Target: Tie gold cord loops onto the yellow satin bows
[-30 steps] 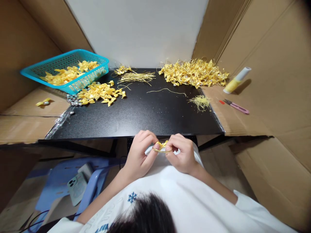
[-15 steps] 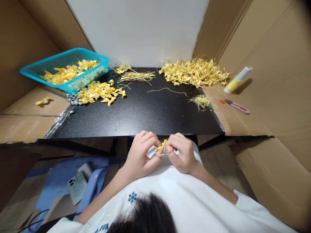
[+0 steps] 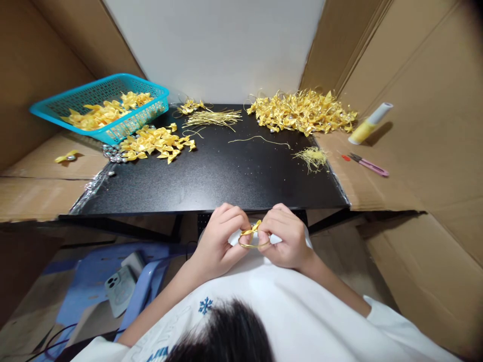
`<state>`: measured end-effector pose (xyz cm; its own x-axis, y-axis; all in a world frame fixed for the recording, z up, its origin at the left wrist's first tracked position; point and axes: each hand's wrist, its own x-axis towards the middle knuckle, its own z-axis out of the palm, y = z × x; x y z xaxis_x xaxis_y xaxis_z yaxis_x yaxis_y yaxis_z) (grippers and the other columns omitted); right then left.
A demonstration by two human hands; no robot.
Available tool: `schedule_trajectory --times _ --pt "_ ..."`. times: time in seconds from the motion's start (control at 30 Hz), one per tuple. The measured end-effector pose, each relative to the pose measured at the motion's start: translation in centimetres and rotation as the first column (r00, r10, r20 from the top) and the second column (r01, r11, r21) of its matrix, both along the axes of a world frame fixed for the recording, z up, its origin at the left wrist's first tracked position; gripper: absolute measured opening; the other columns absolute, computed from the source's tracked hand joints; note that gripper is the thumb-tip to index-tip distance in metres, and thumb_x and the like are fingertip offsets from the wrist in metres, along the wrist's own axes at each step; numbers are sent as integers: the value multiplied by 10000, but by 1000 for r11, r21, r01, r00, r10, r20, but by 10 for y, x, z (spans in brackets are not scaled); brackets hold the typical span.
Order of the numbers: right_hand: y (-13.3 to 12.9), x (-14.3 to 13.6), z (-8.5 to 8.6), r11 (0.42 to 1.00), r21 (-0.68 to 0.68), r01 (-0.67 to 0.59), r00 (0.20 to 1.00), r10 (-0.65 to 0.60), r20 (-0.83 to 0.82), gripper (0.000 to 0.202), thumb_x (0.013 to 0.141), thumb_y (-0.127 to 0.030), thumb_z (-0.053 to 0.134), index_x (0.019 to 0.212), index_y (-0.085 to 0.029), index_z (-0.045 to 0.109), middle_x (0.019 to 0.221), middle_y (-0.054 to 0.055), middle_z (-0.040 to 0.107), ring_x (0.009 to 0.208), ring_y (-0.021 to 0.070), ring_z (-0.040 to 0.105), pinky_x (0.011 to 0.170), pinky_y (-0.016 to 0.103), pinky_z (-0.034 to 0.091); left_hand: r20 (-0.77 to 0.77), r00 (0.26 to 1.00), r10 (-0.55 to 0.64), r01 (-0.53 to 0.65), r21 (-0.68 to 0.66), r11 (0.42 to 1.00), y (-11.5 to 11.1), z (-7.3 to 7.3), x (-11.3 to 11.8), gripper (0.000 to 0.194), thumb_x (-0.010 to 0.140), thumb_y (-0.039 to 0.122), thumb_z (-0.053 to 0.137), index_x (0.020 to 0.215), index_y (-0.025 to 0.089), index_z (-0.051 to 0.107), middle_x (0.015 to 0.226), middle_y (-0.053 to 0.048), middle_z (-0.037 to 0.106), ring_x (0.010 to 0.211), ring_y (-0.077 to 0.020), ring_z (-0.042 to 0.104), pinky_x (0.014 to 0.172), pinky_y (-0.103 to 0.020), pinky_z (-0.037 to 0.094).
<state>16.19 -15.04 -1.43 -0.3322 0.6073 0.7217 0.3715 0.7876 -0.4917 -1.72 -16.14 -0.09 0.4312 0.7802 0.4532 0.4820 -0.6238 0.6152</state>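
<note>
Close to my body, just off the table's front edge, both hands pinch one small yellow ribbon bow (image 3: 252, 229). A gold cord (image 3: 250, 246) curves in a loop below the bow, running from one hand to the other. My left hand (image 3: 223, 239) is closed, with thumb and forefinger at the bow's left side. At the right side, my right hand (image 3: 285, 236) is closed too, its fingertips on the bow and the cord's end. The fingers partly cover the bow, so how the cord is fastened there is hidden.
On the black table (image 3: 211, 181) are loose yellow bows (image 3: 158, 143), gold cords (image 3: 213, 118), a heap of corded bows (image 3: 302, 113) and thread scraps (image 3: 311, 158). A blue basket (image 3: 132, 125) stands left. Pink thread snips (image 3: 370, 165) and a thread spool (image 3: 370, 124) are right.
The gold cord loop has opened wider and rounder below the bow. The bow has turned slightly and sits a little lower between the fingers. Both hands stay almost in place.
</note>
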Motion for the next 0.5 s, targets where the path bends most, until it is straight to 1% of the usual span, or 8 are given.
schedule_trajectory --times 0.1,0.17,0.23,0.37,0.5 --pt "2 7 4 998 20 -55 998 55 25 118 791 -139 469 712 -206 525 620 -14 584 566 120 507 652 323 350 -7 1000 -1 1 59 998 0 -1 -2 155 908 243 478 767 199 524 770 -41 601 770 -180 510 734 -342 399" --pt "4 11 6 997 16 -74 996 73 41 132 796 -130 449 744 -204 544 641 -11 598 579 124 515 659 327 347 -47 999 15 -10 104 995 0 -2 -3 170 913 274 475 776 200 544 780 -47 613 776 -186 515 745 -349 397" --pt "6 13 8 997 19 -70 994 68 84 150 816 -124 442 736 -202 542 648 -10 603 588 123 511 660 324 339 -105 994 36 -21 139 990 1 -2 -5 181 913 289 474 780 203 564 785 -48 626 785 -191 520 759 -353 393" --pt "7 12 9 998 6 -64 981 61 184 161 856 -156 459 720 -196 534 639 -12 584 602 123 492 657 317 319 -181 983 40 -5 191 982 3 -2 -6 151 903 264 494 795 206 582 806 -41 638 802 -189 516 774 -350 375" --pt "8 11 7 998 -24 -60 969 64 240 144 849 -155 477 718 -193 523 637 -14 567 608 125 480 660 308 311 -223 974 34 14 211 977 5 -2 -6 118 892 225 509 791 206 567 809 -34 629 810 -190 498 764 -345 358"
